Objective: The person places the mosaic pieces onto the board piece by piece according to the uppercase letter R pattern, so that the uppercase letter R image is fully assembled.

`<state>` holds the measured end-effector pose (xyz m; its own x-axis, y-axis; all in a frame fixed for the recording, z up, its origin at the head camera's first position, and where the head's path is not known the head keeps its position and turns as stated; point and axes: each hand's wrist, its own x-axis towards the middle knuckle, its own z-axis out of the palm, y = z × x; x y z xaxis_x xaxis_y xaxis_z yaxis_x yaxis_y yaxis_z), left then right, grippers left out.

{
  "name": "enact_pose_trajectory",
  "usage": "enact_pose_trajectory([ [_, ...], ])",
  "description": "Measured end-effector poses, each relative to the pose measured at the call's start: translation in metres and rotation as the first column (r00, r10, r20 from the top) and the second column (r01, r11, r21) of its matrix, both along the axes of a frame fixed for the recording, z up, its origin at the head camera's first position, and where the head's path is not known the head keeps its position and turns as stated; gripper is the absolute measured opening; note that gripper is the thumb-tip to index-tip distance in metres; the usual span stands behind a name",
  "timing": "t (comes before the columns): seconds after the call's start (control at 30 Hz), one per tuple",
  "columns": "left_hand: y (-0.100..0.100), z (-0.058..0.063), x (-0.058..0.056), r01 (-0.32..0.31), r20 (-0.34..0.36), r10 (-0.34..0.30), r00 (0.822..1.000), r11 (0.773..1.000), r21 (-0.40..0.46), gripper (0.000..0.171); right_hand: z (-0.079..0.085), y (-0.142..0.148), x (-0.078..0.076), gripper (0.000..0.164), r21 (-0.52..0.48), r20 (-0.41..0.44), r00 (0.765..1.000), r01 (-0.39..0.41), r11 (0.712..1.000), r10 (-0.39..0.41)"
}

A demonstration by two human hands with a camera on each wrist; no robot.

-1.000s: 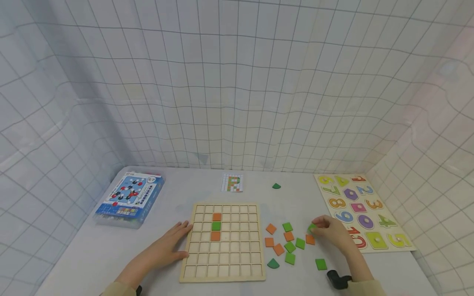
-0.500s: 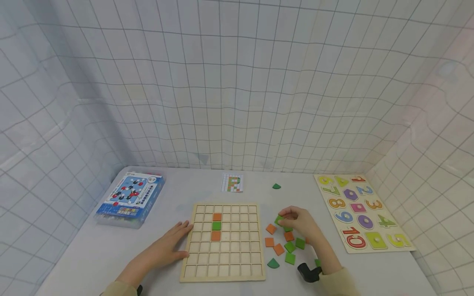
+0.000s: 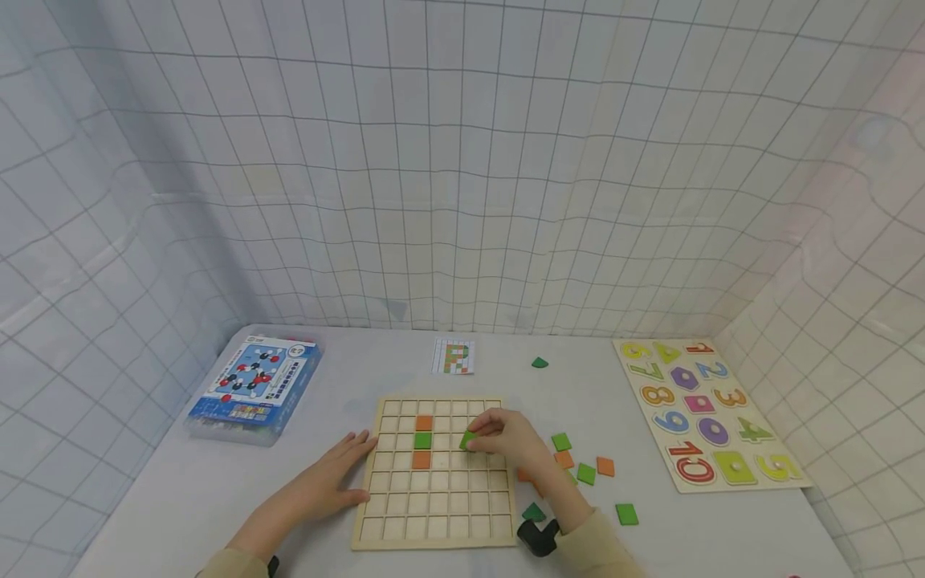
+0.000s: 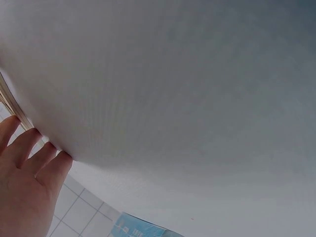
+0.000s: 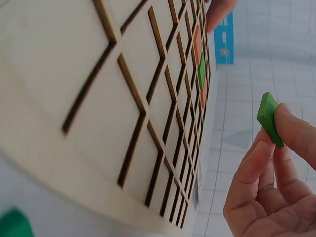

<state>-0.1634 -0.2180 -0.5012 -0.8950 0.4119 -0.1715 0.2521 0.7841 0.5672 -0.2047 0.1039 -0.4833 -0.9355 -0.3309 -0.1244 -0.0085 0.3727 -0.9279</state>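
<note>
My right hand [image 3: 511, 441] pinches a green square tile [image 5: 268, 118] between thumb and fingers, above the right part of a wooden grid board [image 3: 438, 527]. In the right wrist view the tile is held tilted, apart from the board. One column of the board holds an orange tile [image 3: 424, 423], a green tile [image 3: 422, 440] and another orange tile [image 3: 421, 460]. My left hand [image 3: 323, 483] lies with fingers extended on the table, its fingertips and thumb touching the board's left edge. The left wrist view shows those fingers [image 4: 53, 165] against the edge.
Loose green and orange tiles [image 3: 586, 474] lie right of the board, some hidden by my right forearm. Dark green quarter-round pieces [image 3: 539, 363] are behind and beside it. A pattern card [image 3: 454, 356] lies beyond; a boxed kit [image 3: 254, 385] stands left, a number puzzle [image 3: 711, 417] right.
My right hand has carried the green tile leftward from the loose tiles at the right to above the board. My left hand has stayed at the board's edge.
</note>
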Motion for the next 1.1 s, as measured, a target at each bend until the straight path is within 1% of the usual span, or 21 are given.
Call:
enact_pose_trajectory([
  [0.1, 0.0, 0.001, 0.0, 0.004, -0.003, -0.004, 1.0, 1.0, 0.0, 0.081, -0.002, -0.015, 0.001, 0.02, -0.001, 0.002, 1.0, -0.025, 1.0, 0.025],
  [0.2, 0.0, 0.002, -0.001, 0.008, -0.005, -0.008, 1.0, 1.0, -0.003, 0.081, -0.004, -0.029, 0.004, 0.018, 0.027, -0.009, 0.999, -0.047, 0.999, 0.047],
  [0.33, 0.001, 0.003, -0.002, 0.004, 0.003, -0.004, 1.0, 1.0, -0.001, 0.082, -0.005, -0.044, 0.009, 0.015, 0.096, -0.022, 0.997, -0.066, 0.993, 0.069],
  [0.47, 0.002, 0.003, -0.003, -0.003, 0.012, 0.003, 1.0, 1.0, 0.003, 0.082, -0.005, -0.056, 0.013, 0.013, 0.143, -0.029, 0.996, -0.075, 0.987, 0.08],
  [0.67, 0.003, 0.004, -0.003, -0.029, 0.039, 0.029, 0.999, 1.0, -0.01, 0.082, -0.009, -0.066, 0.015, 0.011, 0.179, -0.038, 0.994, -0.098, 0.979, 0.107],
  [0.83, 0.003, 0.004, -0.004, -0.038, 0.039, 0.038, 0.999, 0.999, -0.011, 0.083, -0.012, -0.07, 0.017, 0.012, 0.214, -0.042, 0.991, -0.118, 0.97, 0.13],
  [1.03, 0.001, 0.002, -0.002, -0.013, 0.005, 0.013, 1.0, 1.0, -0.006, 0.081, -0.011, -0.077, 0.021, 0.014, 0.253, -0.069, 0.987, -0.122, 0.96, 0.144],
  [1.1, 0.001, 0.001, -0.002, -0.009, 0.004, 0.009, 1.0, 1.0, -0.007, 0.081, -0.01, -0.079, 0.022, 0.015, 0.266, -0.072, 0.987, -0.121, 0.956, 0.145],
])
